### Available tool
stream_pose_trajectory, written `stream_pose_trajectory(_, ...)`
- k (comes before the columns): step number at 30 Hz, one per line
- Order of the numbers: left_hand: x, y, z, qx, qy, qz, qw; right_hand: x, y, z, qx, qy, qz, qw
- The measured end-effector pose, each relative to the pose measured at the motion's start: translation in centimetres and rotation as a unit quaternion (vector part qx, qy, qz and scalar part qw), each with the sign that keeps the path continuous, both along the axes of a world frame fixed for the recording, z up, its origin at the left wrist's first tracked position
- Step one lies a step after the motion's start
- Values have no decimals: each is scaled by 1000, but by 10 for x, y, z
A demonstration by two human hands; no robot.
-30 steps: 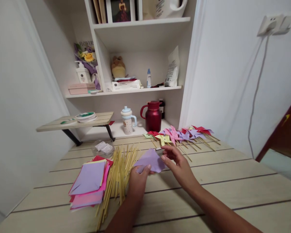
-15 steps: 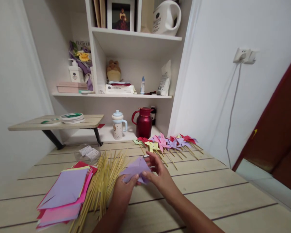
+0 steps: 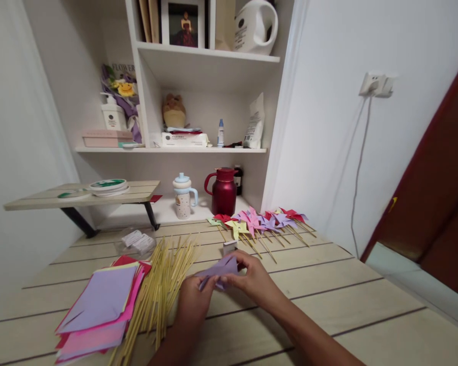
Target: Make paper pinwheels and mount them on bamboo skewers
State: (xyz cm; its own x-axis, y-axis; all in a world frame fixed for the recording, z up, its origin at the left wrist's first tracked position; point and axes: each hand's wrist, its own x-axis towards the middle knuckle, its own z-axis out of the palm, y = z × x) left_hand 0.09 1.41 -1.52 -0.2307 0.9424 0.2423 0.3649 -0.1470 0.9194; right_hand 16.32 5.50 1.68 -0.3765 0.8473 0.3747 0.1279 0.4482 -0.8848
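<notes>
A sheet of purple paper (image 3: 222, 268), partly folded with its corners bent inward, is held above the table between both hands. My left hand (image 3: 197, 295) pinches its lower left part between thumb and fingers. On the right side, my right hand (image 3: 249, 274) grips the sheet with thumb and fingertips. Just behind the paper stands a small grey-white box (image 3: 230, 247). Left of my hands lies a spread bundle of thin yellow sticks (image 3: 156, 290). Beyond that is a stack of coloured paper sheets (image 3: 99, 295), purple on top, with slits cut at its corners.
Several paper pinwheels on sticks (image 3: 252, 221) lie at the back right of the table (image 3: 328, 295). A clear container (image 3: 135, 242) sits behind the paper stack. A red jug (image 3: 224, 192) and a cup (image 3: 183, 198) stand at the back. A small raised stand (image 3: 80, 195) is at left.
The purple paper has gone from fairly flat to more folded. My right hand's fingers have closed in on it, uncovering the small box behind. The view has shifted slightly.
</notes>
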Motion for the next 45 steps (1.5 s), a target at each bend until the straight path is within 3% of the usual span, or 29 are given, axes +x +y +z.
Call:
stream_pose_trajectory(5,2,-2,6,29,12,-25,999,2,2,-2,-51,28,-5,998)
stream_pose_trajectory(8,5,-3,7,43,-10,-4,999,1,1,-4,-99,58,-1,993)
stream_pose_trajectory(15,-3,7,-4,59,-183,43,980,-7,-2,-9,-252,205,-15,946)
stream_pose_trajectory(19,-4,7,-9,33,-265,4,964,-14,-8,-14,-298,275,-13,914)
stream_pose_trajectory(26,23,0,-4,-4,-349,-80,934,-20,-11,-18,-311,351,-28,883)
stream_pose_trajectory(34,12,1,-3,-57,-356,-40,932,-26,-13,-24,-329,360,24,873)
stream_pose_trajectory(45,10,-3,2,-75,-331,4,941,-14,-11,-14,-326,310,4,893)
